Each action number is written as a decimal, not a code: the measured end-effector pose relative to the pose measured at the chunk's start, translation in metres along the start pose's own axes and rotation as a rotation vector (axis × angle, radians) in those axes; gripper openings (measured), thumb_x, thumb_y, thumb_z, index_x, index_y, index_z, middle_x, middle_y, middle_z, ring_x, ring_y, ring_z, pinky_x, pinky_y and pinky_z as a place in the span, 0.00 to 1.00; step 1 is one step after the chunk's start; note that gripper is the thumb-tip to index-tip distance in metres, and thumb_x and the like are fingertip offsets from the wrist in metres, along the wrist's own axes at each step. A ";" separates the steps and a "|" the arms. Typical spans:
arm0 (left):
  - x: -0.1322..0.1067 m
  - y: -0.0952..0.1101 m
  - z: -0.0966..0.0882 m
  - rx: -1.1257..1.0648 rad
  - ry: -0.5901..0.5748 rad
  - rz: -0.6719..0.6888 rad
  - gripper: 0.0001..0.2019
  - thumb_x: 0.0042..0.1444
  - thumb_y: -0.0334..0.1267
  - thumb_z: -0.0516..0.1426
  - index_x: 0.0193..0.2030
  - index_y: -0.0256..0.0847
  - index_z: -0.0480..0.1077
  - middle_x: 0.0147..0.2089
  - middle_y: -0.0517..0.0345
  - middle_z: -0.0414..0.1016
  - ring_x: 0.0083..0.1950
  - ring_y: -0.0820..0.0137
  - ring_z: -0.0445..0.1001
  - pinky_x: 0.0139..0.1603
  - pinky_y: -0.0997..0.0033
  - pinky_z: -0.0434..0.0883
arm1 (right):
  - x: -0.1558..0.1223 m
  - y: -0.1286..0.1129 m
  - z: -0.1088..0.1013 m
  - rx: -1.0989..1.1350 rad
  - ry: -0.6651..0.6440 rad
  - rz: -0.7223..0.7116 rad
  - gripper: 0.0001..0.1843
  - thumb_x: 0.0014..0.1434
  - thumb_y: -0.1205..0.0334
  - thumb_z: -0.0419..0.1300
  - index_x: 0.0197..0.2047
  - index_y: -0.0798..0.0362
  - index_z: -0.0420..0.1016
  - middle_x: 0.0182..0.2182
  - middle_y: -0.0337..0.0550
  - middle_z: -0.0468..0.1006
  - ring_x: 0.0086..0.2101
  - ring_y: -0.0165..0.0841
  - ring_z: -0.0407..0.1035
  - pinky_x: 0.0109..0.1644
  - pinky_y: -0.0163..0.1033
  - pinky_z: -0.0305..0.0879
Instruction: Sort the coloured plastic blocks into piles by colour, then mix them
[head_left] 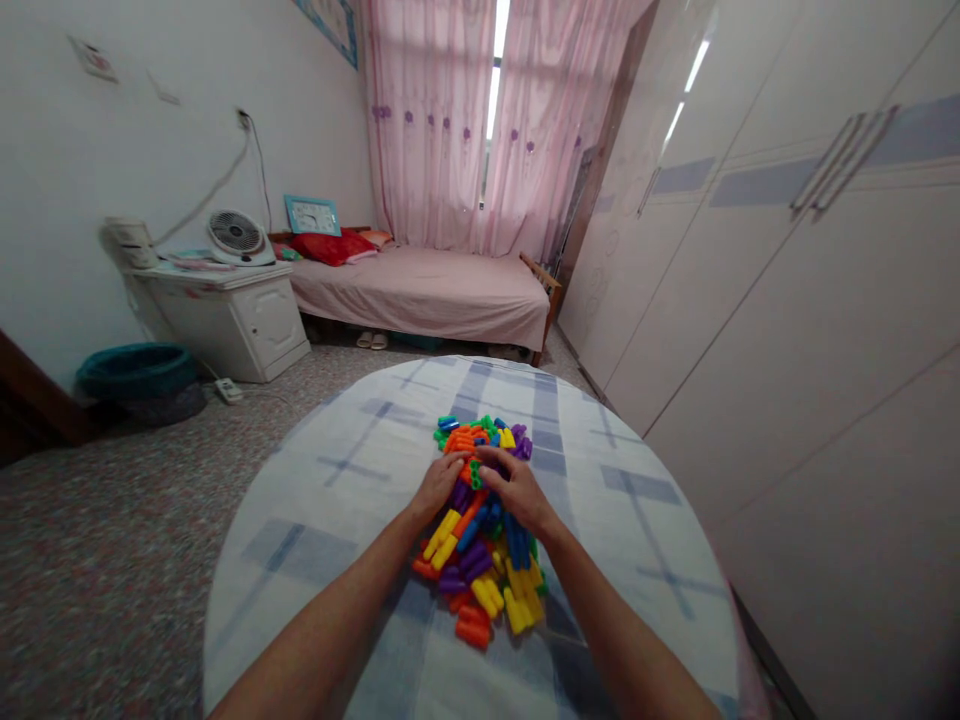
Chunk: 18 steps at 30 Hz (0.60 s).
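Here, the largest thing near me is a round table (337, 500) covered in a pale cloth with blue-grey checks; I place everything else relative to it. Beyond the table's far edge stands a low bed (427, 290) under a pink cover, with sheer pink curtains (450, 120) hanging behind it. Right of the table runs a tall white wardrobe (787, 300) with long handles. Beyond the table to the left sits a small white cabinet (232, 320) bearing a desk fan (236, 235), and a teal basin (135, 370) rests on the speckled floor beside that.

On the middle of the table lies a pile of plastic tube pieces (484, 560), short and rounded, in orange, yellow, purple, blue and green, heaped together and reaching toward me.

My left hand (439, 485) and my right hand (514, 490) both rest on top of the pile, close together and almost touching at the fingertips. The fingers are curled down into the pieces; whether either hand actually grips one I cannot tell, as the knuckles hide the fingertips.
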<state>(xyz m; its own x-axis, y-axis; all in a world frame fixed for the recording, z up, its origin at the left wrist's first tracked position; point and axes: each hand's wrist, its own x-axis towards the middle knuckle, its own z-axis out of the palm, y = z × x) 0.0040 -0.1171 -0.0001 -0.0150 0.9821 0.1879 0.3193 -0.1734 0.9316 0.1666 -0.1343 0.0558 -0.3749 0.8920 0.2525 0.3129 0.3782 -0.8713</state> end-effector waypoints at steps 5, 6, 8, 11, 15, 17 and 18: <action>-0.029 0.000 -0.031 0.126 0.011 0.019 0.21 0.57 0.44 0.49 0.52 0.36 0.71 0.54 0.49 0.73 0.57 0.62 0.69 0.61 0.57 0.64 | -0.058 -0.015 -0.004 -0.339 0.035 -0.141 0.30 0.54 0.53 0.60 0.60 0.46 0.63 0.60 0.45 0.65 0.62 0.43 0.53 0.65 0.54 0.47; -0.042 -0.001 -0.037 0.192 0.015 0.036 0.23 0.58 0.46 0.49 0.55 0.37 0.68 0.58 0.48 0.70 0.60 0.62 0.67 0.62 0.56 0.62 | -0.075 -0.010 -0.004 -0.420 0.074 -0.118 0.35 0.53 0.51 0.61 0.63 0.45 0.59 0.62 0.45 0.60 0.63 0.46 0.48 0.65 0.56 0.45; -0.075 -0.004 -0.045 0.331 -0.006 0.063 0.31 0.55 0.52 0.53 0.63 0.38 0.61 0.64 0.45 0.61 0.65 0.58 0.60 0.64 0.53 0.59 | -0.110 0.006 -0.001 -0.548 0.143 -0.055 0.44 0.49 0.47 0.63 0.66 0.42 0.52 0.65 0.46 0.53 0.65 0.51 0.42 0.64 0.61 0.46; -0.123 -0.007 -0.047 0.502 -0.154 0.164 0.48 0.42 0.58 0.63 0.68 0.46 0.51 0.71 0.45 0.46 0.69 0.50 0.50 0.64 0.47 0.57 | -0.154 0.029 0.013 -0.633 0.158 0.010 0.54 0.43 0.46 0.66 0.69 0.40 0.43 0.67 0.48 0.46 0.65 0.55 0.40 0.62 0.63 0.48; -0.146 -0.007 -0.031 0.581 -0.137 0.274 0.55 0.36 0.57 0.66 0.69 0.50 0.44 0.72 0.45 0.41 0.70 0.46 0.45 0.64 0.40 0.53 | -0.165 0.036 0.039 -0.666 0.143 -0.024 0.58 0.38 0.49 0.69 0.69 0.46 0.45 0.68 0.52 0.39 0.65 0.55 0.38 0.62 0.62 0.48; -0.138 -0.008 -0.021 0.543 -0.094 0.284 0.51 0.41 0.51 0.66 0.69 0.50 0.44 0.72 0.46 0.41 0.71 0.49 0.44 0.65 0.43 0.53 | -0.152 0.031 0.047 -0.674 0.173 -0.024 0.55 0.40 0.54 0.68 0.68 0.48 0.48 0.68 0.54 0.40 0.65 0.54 0.38 0.62 0.60 0.48; -0.131 -0.008 -0.017 0.519 -0.072 0.277 0.49 0.43 0.48 0.65 0.69 0.49 0.44 0.72 0.46 0.40 0.71 0.51 0.44 0.66 0.44 0.53 | -0.143 0.029 0.048 -0.674 0.193 -0.017 0.53 0.41 0.55 0.67 0.67 0.49 0.49 0.68 0.54 0.41 0.65 0.53 0.38 0.62 0.59 0.49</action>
<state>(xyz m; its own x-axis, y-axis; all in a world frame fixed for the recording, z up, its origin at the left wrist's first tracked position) -0.0124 -0.2453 -0.0272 0.1934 0.9110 0.3643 0.7243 -0.3830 0.5733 0.1873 -0.2628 -0.0258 -0.2427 0.8889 0.3885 0.8044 0.4083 -0.4315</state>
